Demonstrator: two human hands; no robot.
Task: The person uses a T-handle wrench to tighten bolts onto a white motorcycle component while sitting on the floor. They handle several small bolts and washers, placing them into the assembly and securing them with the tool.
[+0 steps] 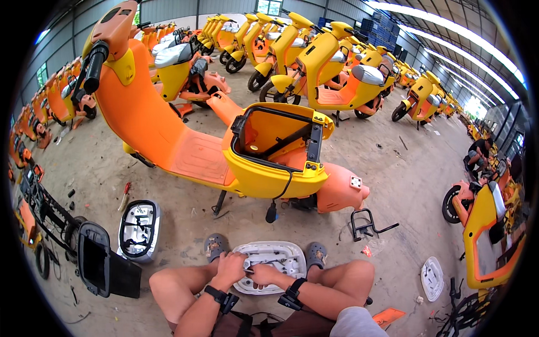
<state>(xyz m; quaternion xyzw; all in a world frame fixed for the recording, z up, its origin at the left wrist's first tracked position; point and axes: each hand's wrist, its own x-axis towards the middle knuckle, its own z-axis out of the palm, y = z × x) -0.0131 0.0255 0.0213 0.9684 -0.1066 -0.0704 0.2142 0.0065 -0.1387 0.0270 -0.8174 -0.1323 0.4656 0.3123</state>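
A white oval scooter seat base [295, 259] lies on the floor between my shoes, its ribbed hollow side facing up. My left hand [229, 267] is over its left part, fingers curled. Just beside it, my right hand [265, 275] is closed low over the near-left part of the base. Something small and metallic shows between the two hands, too covered by fingers to name. Ahead of me stands an orange and yellow scooter [269, 182] with its seat off and its storage opening bare. A short cable with a black end hangs down its side.
To my left lie a white seat with a black seal [155, 233], a black storage bucket [124, 276] and a red-handled screwdriver [126, 194]. A black metal rack [365, 226] and another white panel [432, 279] are on the right. Rows of scooters fill the back; a person [480, 153] crouches far right.
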